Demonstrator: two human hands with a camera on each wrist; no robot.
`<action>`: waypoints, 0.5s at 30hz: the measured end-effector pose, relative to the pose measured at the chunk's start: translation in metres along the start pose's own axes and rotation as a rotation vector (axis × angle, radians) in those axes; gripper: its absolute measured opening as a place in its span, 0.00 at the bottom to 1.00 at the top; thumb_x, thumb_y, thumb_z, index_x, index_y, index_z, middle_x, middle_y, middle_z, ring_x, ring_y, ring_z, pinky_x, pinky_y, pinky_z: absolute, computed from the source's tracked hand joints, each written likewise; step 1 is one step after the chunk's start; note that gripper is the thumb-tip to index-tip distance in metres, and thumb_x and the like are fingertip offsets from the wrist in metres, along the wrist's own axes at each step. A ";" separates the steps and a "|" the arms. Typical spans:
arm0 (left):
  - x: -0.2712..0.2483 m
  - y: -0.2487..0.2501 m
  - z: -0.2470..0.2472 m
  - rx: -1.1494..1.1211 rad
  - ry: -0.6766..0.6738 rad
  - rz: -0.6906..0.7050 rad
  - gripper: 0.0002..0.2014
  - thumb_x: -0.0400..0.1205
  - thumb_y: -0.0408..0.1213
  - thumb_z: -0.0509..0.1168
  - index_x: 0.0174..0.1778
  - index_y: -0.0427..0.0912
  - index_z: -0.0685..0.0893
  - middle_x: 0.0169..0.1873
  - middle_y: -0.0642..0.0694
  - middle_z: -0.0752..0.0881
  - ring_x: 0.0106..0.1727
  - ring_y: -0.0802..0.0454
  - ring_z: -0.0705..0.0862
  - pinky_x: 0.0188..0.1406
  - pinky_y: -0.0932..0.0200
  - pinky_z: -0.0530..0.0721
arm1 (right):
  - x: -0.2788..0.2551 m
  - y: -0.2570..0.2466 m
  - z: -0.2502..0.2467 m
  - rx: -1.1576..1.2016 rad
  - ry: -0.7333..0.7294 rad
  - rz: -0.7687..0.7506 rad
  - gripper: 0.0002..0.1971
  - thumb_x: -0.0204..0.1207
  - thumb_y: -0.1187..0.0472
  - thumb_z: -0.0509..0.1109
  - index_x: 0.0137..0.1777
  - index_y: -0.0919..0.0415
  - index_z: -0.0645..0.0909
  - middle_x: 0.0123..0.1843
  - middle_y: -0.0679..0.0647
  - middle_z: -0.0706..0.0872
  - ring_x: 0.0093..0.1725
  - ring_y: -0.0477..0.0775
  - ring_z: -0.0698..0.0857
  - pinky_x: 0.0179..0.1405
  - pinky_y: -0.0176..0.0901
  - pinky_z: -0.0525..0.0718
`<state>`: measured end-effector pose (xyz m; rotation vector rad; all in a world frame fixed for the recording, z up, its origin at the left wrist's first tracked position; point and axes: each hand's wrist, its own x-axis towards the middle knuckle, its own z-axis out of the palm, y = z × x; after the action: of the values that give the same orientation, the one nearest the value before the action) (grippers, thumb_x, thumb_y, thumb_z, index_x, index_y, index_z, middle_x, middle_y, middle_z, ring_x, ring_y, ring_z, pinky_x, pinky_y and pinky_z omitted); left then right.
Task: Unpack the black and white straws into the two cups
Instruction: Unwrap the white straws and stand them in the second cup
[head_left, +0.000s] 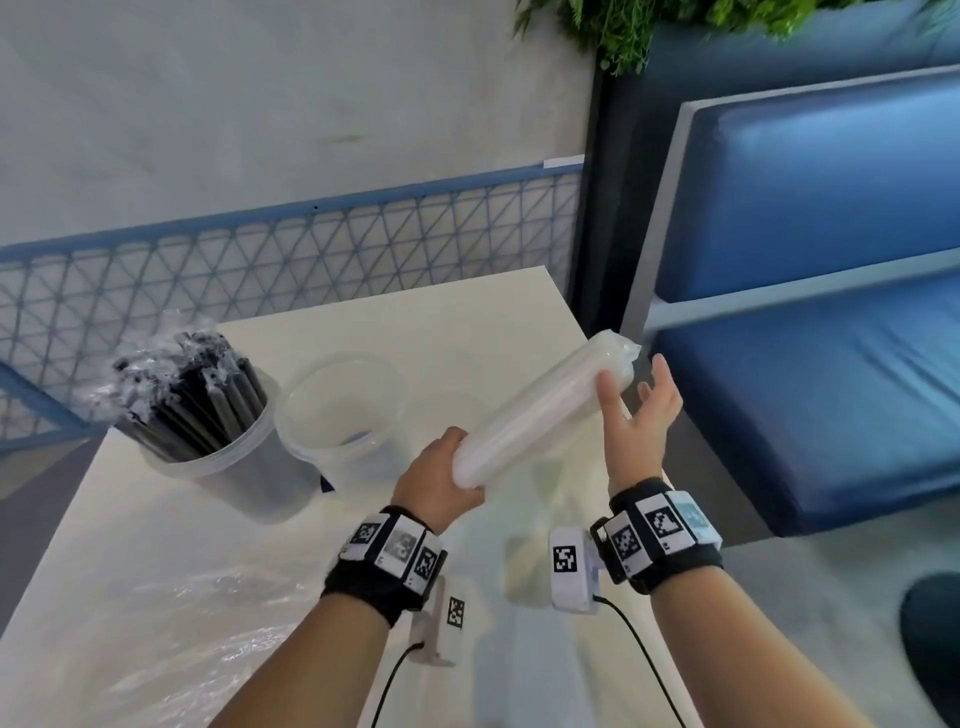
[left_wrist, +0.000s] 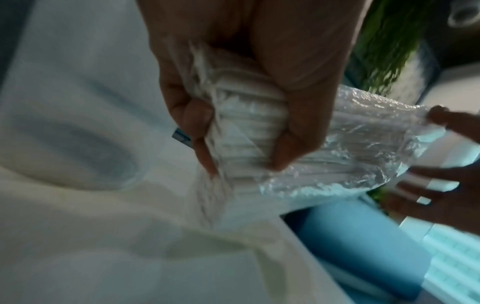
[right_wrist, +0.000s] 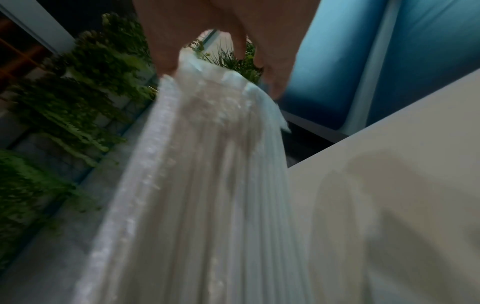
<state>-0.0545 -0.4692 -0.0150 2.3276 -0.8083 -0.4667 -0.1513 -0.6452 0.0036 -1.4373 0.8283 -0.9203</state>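
A long pack of white straws (head_left: 540, 410) in clear plastic wrap hangs slanted above the white table (head_left: 467, 322). My left hand (head_left: 444, 475) grips its near end, fingers curled round the bundle (left_wrist: 246, 131). My right hand (head_left: 636, 410) is at the far end with fingers spread and the thumb (right_wrist: 166, 61) touching the wrap (right_wrist: 207, 185). At the left a clear cup (head_left: 218, 462) holds black straws (head_left: 202, 400), with crumpled plastic still round their tops. Beside it stands an empty clear cup (head_left: 337, 410).
Crinkled clear plastic (head_left: 208, 623) lies on the table at the near left. A blue padded bench (head_left: 810, 364) stands close to the table's right edge. A blue mesh railing (head_left: 260, 260) runs behind the table, and green plants (head_left: 649, 26) hang above.
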 end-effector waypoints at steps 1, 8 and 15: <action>-0.009 0.001 -0.005 -0.088 -0.025 0.028 0.20 0.70 0.37 0.72 0.55 0.48 0.72 0.42 0.49 0.78 0.43 0.46 0.80 0.37 0.63 0.78 | -0.005 -0.002 0.001 0.015 -0.042 0.005 0.41 0.71 0.41 0.68 0.80 0.51 0.53 0.80 0.52 0.56 0.77 0.50 0.65 0.72 0.46 0.70; -0.061 0.002 -0.035 -0.519 -0.249 -0.036 0.35 0.58 0.49 0.75 0.62 0.56 0.73 0.58 0.51 0.84 0.59 0.54 0.83 0.61 0.56 0.82 | -0.045 -0.030 0.012 0.235 -0.308 0.061 0.43 0.60 0.35 0.73 0.71 0.55 0.63 0.60 0.47 0.81 0.63 0.52 0.81 0.59 0.48 0.83; -0.103 0.002 -0.060 -0.634 0.054 -0.077 0.27 0.62 0.39 0.81 0.54 0.55 0.79 0.53 0.55 0.86 0.58 0.56 0.84 0.58 0.56 0.83 | -0.096 -0.055 0.053 0.130 -0.395 -0.084 0.38 0.64 0.44 0.76 0.69 0.59 0.65 0.57 0.45 0.83 0.58 0.48 0.83 0.62 0.53 0.82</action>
<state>-0.1023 -0.3774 0.0430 1.7733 -0.4550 -0.5906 -0.1466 -0.5320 0.0507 -1.4837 0.4106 -0.7050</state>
